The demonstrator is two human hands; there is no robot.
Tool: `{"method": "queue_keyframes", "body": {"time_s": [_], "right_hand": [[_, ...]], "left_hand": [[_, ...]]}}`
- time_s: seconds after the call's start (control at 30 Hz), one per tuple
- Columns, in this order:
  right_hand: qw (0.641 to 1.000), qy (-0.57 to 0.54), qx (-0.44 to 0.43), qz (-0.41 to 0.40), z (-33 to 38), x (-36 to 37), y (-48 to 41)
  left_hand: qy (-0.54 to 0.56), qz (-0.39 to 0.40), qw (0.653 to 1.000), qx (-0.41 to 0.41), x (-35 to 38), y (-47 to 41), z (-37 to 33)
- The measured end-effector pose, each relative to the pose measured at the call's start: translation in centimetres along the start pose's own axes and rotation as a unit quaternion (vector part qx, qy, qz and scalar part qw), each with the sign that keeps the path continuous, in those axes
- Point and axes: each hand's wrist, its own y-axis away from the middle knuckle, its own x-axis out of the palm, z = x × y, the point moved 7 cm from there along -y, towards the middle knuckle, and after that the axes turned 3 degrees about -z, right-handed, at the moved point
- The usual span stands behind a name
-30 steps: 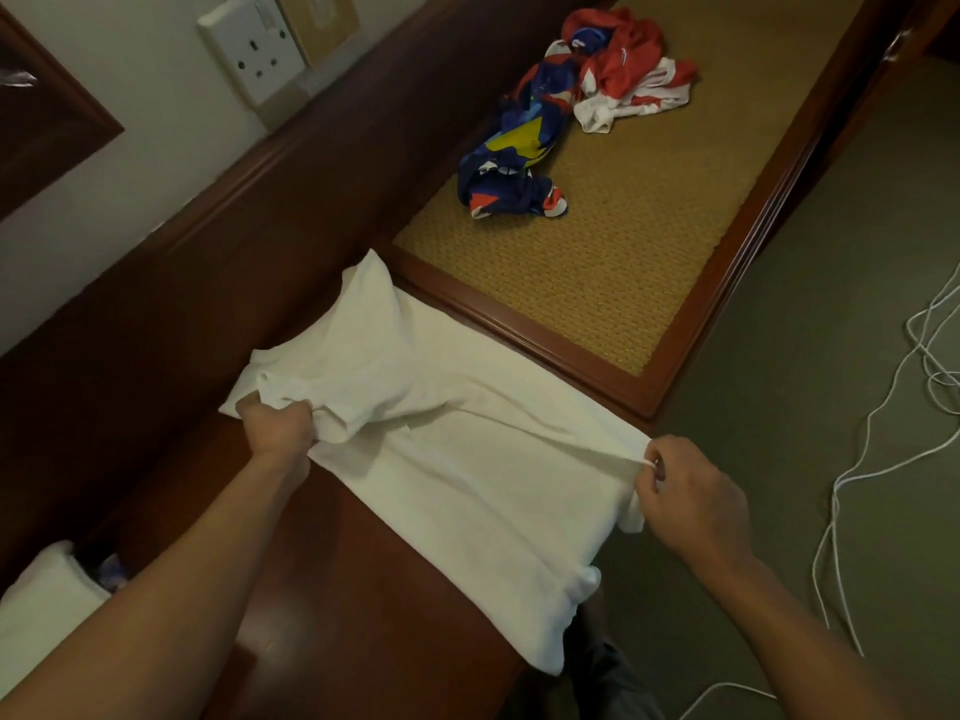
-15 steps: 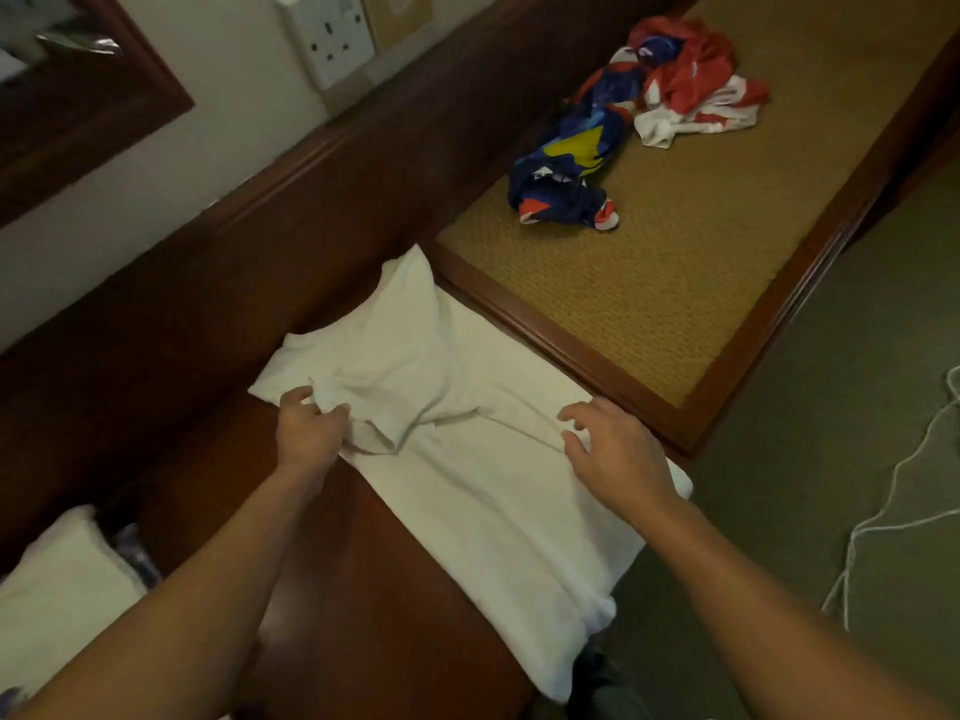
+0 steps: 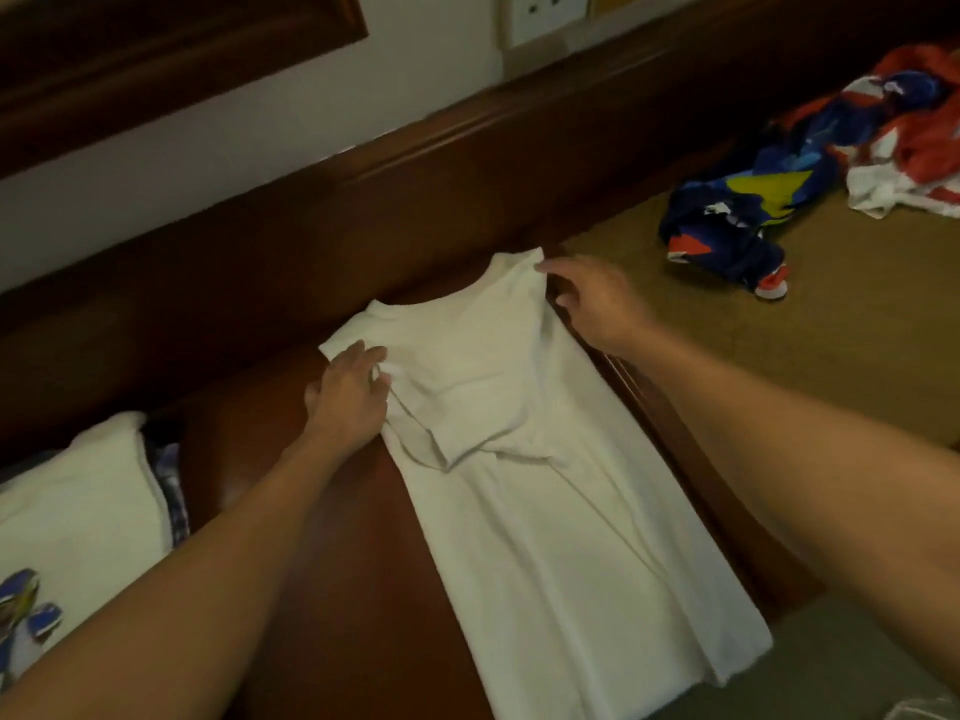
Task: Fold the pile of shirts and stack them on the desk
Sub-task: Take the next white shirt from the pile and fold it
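Resting loose-fingered, left hand (image 3: pixel 347 402) and right hand (image 3: pixel 595 304) touch white shirt (image 3: pixel 545 511) (folded narrow).

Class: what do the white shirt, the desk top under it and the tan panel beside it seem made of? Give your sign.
White shirt: soft matte knit, probably cotton; it creases and drapes limply. Desk top: dark reddish wood or veneer, glossy; it shows a pale sheen. Tan panel: coarse woven material, matte; a fine grid texture shows.

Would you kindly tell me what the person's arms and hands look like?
The left forearm and right forearm are bare, no sleeves in view. The left hand and right hand wear no gloves; no watch or bracelet shows at either wrist.
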Motion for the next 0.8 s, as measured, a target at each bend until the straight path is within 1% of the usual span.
{"method": "queue_keyframes", "body": {"time_s": [0.03,0.1,0.17,0.23,0.33,0.43,0.5,0.57,0.6,0.63,0.67,0.7,0.73,0.77,0.8], "right_hand": [[0.999,0.006,-0.020,0.027,-0.1,0.2,-1.9],[0.992,0.017,-0.042,0.116,-0.4,1.2,-5.1],[0.978,0.046,-0.045,0.201,-0.9,1.9,-7.5],[0.966,0.036,-0.032,0.256,-0.8,1.3,-9.3],[0.953,-0.077,-0.023,0.292,0.1,-0.6,-11.8],[0.920,-0.221,-0.002,0.325,0.4,-0.7,-12.7],[0.902,-0.273,0.024,0.334,-0.1,0.3,-12.8],[0.890,-0.284,0.043,0.355,-0.3,1.0,-12.5],[0.891,-0.259,0.050,0.368,-0.5,1.3,-12.6],[0.906,-0.191,0.037,0.377,-0.6,1.4,-12.8],[0.923,-0.080,-0.003,0.375,-0.7,1.3,-13.2],[0.930,0.041,-0.058,0.361,-0.7,1.2,-13.7],[0.925,0.134,-0.111,0.339,-0.5,1.2,-13.9],[0.919,0.187,-0.148,0.314,-0.2,1.2,-13.9],[0.921,0.206,-0.163,0.288,0.0,1.1,-13.8]], "left_hand": [[-0.011,0.011,1.000,-0.005,0.3,-0.1,0.2],[-0.001,0.020,1.000,-0.013,0.5,-0.1,0.6],[0.017,0.013,1.000,-0.020,0.7,0.0,0.9],[0.023,0.003,0.999,-0.030,0.7,0.0,1.1],[0.041,-0.014,0.998,-0.048,0.7,-0.5,1.4],[0.116,-0.039,0.989,-0.083,0.5,-0.8,1.7],[0.158,-0.072,0.980,-0.100,0.2,-0.7,1.5],[0.160,-0.108,0.975,-0.109,-0.3,-0.4,1.2],[0.150,-0.119,0.975,-0.111,-0.4,-0.2,1.0],[0.134,-0.122,0.977,-0.112,-0.5,-0.1,1.0],[0.111,-0.120,0.980,-0.110,-0.5,-0.1,1.0],[0.081,-0.113,0.985,-0.104,-0.3,-0.2,1.1],[0.052,-0.101,0.989,-0.099,-0.1,-0.3,1.1],[0.038,-0.091,0.990,-0.098,0.1,-0.4,1.2],[0.038,-0.089,0.990,-0.099,0.1,-0.4,1.2]]}}
